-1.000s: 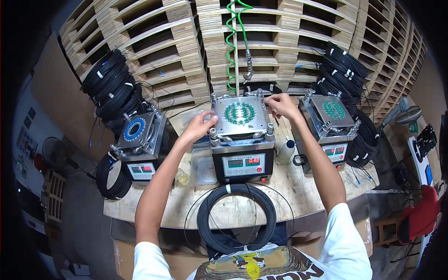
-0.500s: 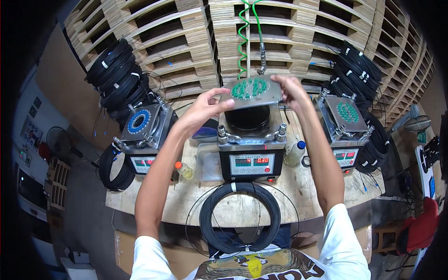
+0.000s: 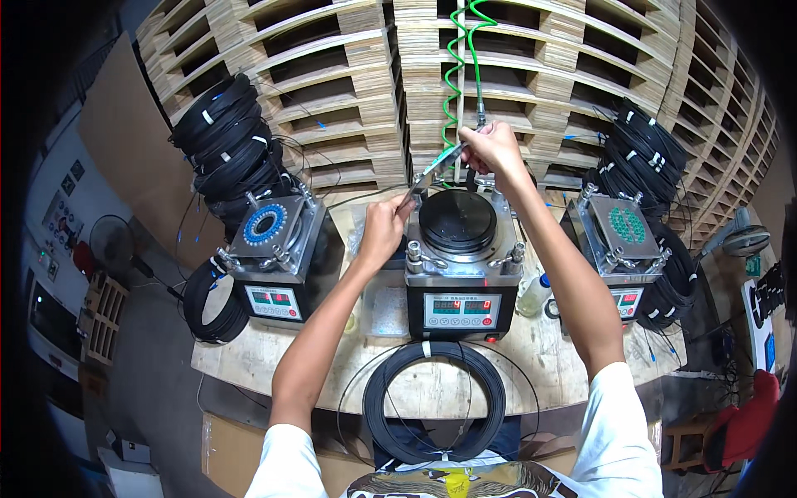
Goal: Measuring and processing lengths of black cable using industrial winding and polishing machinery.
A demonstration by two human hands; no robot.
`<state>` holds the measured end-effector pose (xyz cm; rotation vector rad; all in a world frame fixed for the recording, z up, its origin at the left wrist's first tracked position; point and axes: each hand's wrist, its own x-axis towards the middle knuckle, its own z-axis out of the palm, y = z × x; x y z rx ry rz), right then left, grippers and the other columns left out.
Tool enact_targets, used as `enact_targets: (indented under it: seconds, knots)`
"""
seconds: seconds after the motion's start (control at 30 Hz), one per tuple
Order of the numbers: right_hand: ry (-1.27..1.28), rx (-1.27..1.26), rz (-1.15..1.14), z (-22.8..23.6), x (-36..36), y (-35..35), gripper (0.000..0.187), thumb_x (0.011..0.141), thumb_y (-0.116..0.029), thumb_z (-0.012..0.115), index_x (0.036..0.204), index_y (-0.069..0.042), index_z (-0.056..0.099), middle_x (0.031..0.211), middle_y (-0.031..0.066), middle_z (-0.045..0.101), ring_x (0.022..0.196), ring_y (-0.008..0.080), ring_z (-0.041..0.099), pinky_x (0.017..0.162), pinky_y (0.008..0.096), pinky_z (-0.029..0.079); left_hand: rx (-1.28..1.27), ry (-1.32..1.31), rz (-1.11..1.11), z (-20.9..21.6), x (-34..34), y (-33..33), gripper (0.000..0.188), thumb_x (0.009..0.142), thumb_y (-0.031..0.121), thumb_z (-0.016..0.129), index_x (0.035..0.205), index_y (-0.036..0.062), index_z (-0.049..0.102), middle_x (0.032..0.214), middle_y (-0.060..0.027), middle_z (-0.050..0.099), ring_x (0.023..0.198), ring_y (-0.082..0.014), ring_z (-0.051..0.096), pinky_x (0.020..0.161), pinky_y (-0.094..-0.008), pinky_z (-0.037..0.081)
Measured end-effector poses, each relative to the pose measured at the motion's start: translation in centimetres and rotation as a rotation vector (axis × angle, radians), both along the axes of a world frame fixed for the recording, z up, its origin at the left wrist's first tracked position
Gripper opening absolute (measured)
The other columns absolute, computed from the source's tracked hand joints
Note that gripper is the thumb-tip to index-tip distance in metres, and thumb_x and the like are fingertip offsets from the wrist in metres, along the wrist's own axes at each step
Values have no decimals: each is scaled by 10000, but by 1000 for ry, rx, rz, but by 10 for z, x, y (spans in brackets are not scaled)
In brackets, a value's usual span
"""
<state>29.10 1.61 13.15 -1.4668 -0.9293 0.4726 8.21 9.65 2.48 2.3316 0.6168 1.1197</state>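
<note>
Three box-shaped machines stand on the workbench (image 3: 249, 365) before you: the middle machine (image 3: 462, 274) directly under your hands, one machine (image 3: 270, 257) to the left of your left hand and another (image 3: 624, 249) to the right of your right arm. Your two hands lift a flat metal plate (image 3: 432, 173) off the middle one; it is thin, grey and tilted almost edge-on. Your left hand (image 3: 383, 232) pinches its lower edge and your right hand (image 3: 493, 148) grips its upper edge, beside the green coiled hose (image 3: 455, 75). Below the plate, a round black disc (image 3: 457, 221) lies exposed. One black cable coil (image 3: 434, 412) lies near your elbows.
</note>
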Motion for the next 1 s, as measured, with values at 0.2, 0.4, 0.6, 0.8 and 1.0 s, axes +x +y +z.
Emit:
enact_targets:
  seconds: [0.2, 0.4, 0.6, 0.8, 1.0]
  knots:
    - [-250, -118, -254, 1, -2, 8, 376, 756, -319, 697, 556, -7, 637, 519, 96, 646, 473, 171, 638, 500, 332, 526, 45, -67, -39, -12, 7, 2, 126, 920, 72, 652, 954, -46, 676, 809, -288, 611, 723, -427, 630, 627, -433, 474]
    - [-309, -179, -231, -9, 0, 36, 356, 772, -353, 726, 721, -35, 574, 557, 99, 663, 475, 154, 614, 484, 316, 490, -30, -102, 0, -47, 14, 33, 270, 912, 188, 708, 874, -79, 692, 673, -241, 594, 521, -224, 508, 556, -399, 418]
    - [-350, -288, -234, -8, 0, 50, 412, 761, -450, 693, 652, -54, 718, 632, 76, 711, 767, 274, 735, 767, 444, 560, -123, -78, 58, -46, 9, 35, 431, 898, 261, 736, 723, -110, 604, 555, -157, 486, 573, -101, 410, 523, -375, 386]
    - [-371, -249, -190, -30, 16, 84, 511, 818, -551, 683, 929, -55, 630, 798, 126, 730, 882, 336, 717, 823, 471, 529, -221, -36, 67, -63, 5, 59, 527, 894, 328, 752, 585, -10, 492, 567, 18, 398, 570, -64, 368, 481, -334, 317]
    - [-355, -83, -107, -46, 32, 88, 420, 861, -457, 684, 911, -42, 645, 735, 119, 708, 782, 293, 715, 736, 414, 534, -345, 1, -8, -54, 13, 58, 556, 865, 366, 764, 610, -68, 529, 519, -112, 465, 533, -119, 433, 514, -366, 401]
